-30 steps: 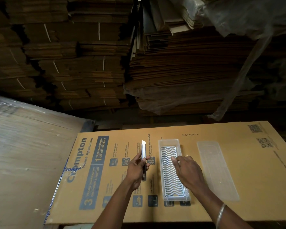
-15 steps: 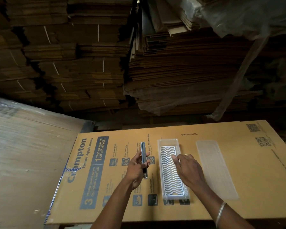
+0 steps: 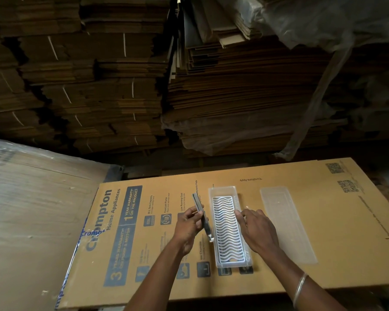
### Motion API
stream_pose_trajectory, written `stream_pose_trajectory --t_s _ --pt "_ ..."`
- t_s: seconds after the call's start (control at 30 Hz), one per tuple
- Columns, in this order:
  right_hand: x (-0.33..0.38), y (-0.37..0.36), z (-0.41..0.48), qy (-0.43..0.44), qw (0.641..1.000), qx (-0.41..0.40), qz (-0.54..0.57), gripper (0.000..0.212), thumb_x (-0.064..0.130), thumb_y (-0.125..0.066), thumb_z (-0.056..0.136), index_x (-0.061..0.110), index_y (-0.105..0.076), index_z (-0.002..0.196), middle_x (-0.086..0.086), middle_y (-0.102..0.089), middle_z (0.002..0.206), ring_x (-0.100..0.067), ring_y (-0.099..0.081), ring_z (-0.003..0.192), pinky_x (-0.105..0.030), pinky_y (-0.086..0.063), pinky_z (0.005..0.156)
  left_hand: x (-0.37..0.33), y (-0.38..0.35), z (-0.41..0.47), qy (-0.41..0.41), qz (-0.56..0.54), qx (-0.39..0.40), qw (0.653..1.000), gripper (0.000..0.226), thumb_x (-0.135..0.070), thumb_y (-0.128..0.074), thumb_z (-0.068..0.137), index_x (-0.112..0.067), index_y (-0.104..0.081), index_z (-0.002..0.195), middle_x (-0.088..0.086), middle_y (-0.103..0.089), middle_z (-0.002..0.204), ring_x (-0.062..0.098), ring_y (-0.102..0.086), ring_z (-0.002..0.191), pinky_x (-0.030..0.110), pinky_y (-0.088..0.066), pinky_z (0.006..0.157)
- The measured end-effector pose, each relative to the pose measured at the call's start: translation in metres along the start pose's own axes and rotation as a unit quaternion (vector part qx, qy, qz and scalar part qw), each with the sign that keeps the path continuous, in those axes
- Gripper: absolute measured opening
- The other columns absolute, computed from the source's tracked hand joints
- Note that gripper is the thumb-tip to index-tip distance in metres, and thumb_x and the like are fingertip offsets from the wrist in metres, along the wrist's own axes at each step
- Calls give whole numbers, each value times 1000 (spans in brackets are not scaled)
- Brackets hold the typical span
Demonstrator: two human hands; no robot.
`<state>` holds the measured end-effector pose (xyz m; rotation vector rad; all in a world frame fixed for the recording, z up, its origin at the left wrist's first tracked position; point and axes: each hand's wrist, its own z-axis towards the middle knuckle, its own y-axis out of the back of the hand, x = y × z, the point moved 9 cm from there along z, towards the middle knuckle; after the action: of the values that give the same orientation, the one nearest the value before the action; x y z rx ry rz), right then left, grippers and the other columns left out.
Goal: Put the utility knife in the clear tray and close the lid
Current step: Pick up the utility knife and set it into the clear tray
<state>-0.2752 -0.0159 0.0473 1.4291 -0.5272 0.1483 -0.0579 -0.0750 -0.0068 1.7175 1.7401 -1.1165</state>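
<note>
Left hand point(image 3: 188, 223) was curled around the utility knife point(image 3: 201, 215), fingers pinched on its middle, knife held off the surface and tilted, one end pointing away and left, the other end down near the left edge of the clear tray point(image 3: 245, 259). Knife was just beside the tray, not in it. Tray sat lengthwise on the flattened printed carton point(image 3: 346, 232) with a white wavy grid insert point(image 3: 227, 230) inside (open top). Right hand point(image 3: 257, 232) rested on the tray's right rim, fingers loosely bent and spread, gripping nothing I could make out. The lid point(image 3: 288, 223) lay flat on the carton, right of the tray, apart from it. Bangle point(image 3: 300, 288) on the right wrist. Stacked cardboard point(image 3: 99, 86) behind.
</note>
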Motion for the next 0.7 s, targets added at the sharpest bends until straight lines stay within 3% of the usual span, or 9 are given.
stream_pose_trajectory --t_s 0.07,0.17,0.3,0.37,0.43,0.5,0.7 --pt "-5 2 -2 -4 1000 -1 -2 77 70 -6 95 23 -68 97 5 -71 90 -18 -55 90 -38 -48 73 1 -3 5 -9 67 -7 998 30 -7 -60 101 3 -59 129 0 -72 76 8 -66 62 21 -55 68" --pt "-13 4 -5 -12 1000 2 -5 76 69 -7 94 23 -67 97 4 -72 92 -19 -56 91 -39 -48 74 -4 -14 9 -44 141 -3 989 32 -13 -69 96 -1 -66 125 14 -74 109 19 -68 89 26 -57 76" --pt "-27 4 -8 -25 1000 4 -5 77 70 -6 93 24 -67 96 3 -72 91 -18 -56 90 -39 -49 74 -13 -40 9 -80 230 15 970 11 -7 -74 91 -15 -76 98 15 -70 90 22 -65 79 31 -62 71" --pt "-34 6 -10 -35 999 4 -7 77 70 -6 93 23 -67 95 4 -71 89 -18 -56 89 -39 -48 73 -13 -52 13 -80 281 15 956 20 -3 -76 88 -23 -75 89 6 -64 81 19 -65 71 38 -64 73" --pt "-43 6 -12 -47 999 3 -8 75 69 -6 94 23 -65 88 3 -70 85 -19 -56 88 -39 -47 72 -9 -63 20 -74 347 18 935 18 -5 -78 86 -16 -76 101 6 -68 85 19 -69 71 42 -64 75" --pt "-53 8 -15 -57 998 2 -11 73 70 -4 93 25 -60 79 5 -67 80 -20 -56 87 -40 -47 72 -2 -72 29 -71 422 13 904 32 -10 -79 85 -9 -72 117 10 -76 99 23 -75 79 39 -64 77" --pt "-82 13 -20 -79 997 -6 -21 63 69 -5 93 31 -50 72 10 -55 71 -20 -54 85 -39 -45 70 5 -92 41 -67 554 -18 829 19 -5 -72 86 -1 -74 105 15 -77 108 29 -73 100 27 -48 71"
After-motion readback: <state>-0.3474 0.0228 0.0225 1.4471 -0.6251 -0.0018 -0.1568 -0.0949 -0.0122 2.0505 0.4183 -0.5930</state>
